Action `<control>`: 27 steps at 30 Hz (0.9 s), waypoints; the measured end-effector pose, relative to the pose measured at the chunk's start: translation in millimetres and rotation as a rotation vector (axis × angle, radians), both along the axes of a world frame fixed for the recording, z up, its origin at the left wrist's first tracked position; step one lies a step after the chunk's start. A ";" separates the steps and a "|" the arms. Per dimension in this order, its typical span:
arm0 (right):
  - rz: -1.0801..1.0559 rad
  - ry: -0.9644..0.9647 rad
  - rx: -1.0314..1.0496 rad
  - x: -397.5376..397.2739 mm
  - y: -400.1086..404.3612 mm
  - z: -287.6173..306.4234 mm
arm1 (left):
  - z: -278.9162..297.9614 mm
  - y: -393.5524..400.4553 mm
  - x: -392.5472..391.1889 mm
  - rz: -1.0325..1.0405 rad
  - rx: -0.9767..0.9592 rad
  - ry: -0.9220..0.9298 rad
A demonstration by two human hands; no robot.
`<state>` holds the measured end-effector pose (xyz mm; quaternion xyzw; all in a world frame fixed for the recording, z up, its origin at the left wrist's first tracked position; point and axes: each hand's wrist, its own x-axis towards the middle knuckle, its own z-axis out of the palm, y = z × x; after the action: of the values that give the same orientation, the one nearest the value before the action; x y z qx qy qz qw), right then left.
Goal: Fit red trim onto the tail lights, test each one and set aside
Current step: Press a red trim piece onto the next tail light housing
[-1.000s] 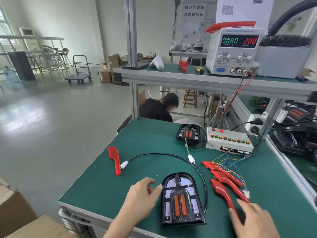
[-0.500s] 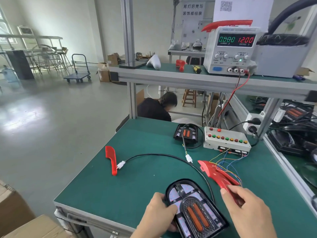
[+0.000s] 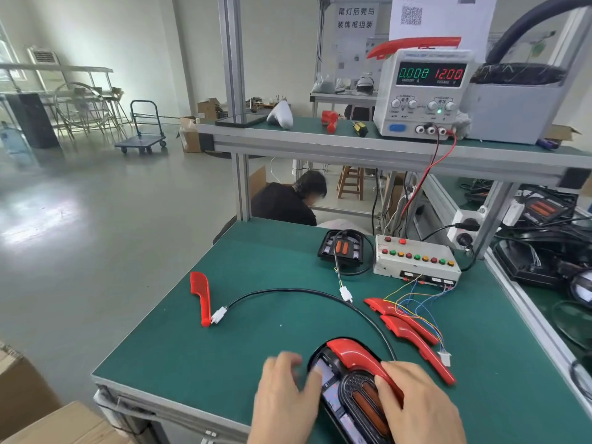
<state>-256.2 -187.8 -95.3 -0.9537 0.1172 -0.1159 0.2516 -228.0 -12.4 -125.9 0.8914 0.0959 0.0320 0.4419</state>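
The green-topped bench (image 3: 262, 354) is carrying a black tail light (image 3: 347, 392) at its near edge, with a second tail light (image 3: 342, 249) sitting at the back beside a white button box (image 3: 416, 259). A lone red trim piece (image 3: 200, 296) is lying toward the left edge, touching a white plug (image 3: 219, 315) on a black cable (image 3: 301, 291), and two more trim pieces (image 3: 413, 331) are lying on the right under thin coloured wires (image 3: 413, 299).

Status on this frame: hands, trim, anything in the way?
Right hand pressing red trim onto tail light. Left hand steadying the light, blurred. Trim not visibly seated. Nothing in the way.
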 end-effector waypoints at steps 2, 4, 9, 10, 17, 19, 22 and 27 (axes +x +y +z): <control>-0.030 -0.014 0.048 -0.4 0.7 -5.4 | 6.8 6.8 20.1 -0.055 0.027 -0.140; -0.035 -0.033 0.042 -0.2 1.4 -9.7 | 13.8 9.1 44.8 -0.206 0.083 -0.143; -0.025 -0.068 0.028 1.6 2.2 -11.1 | 24.6 0.4 84.7 -0.581 0.190 0.159; -0.025 -0.079 0.035 1.3 1.4 -12.3 | 23.6 -1.4 86.1 -0.628 0.181 0.194; 0.019 -0.127 0.140 2.1 -8.5 -21.5 | 21.4 -1.6 91.7 -0.680 0.143 0.256; 0.029 -0.156 0.213 1.7 -9.5 -21.7 | 15.9 -0.2 88.6 -0.643 0.022 0.219; 0.045 -0.210 0.323 -0.5 -11.9 -22.0 | 9.1 0.0 81.0 -0.568 -0.385 0.224; 0.124 -0.274 0.366 -8.2 -15.5 -24.7 | 6.3 -3.1 66.2 -0.514 -0.828 0.334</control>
<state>-264.4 -203.2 -120.0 -0.8730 0.0423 -0.2055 0.4403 -161.8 -15.5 -119.6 0.6295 -0.0526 -0.2612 0.7299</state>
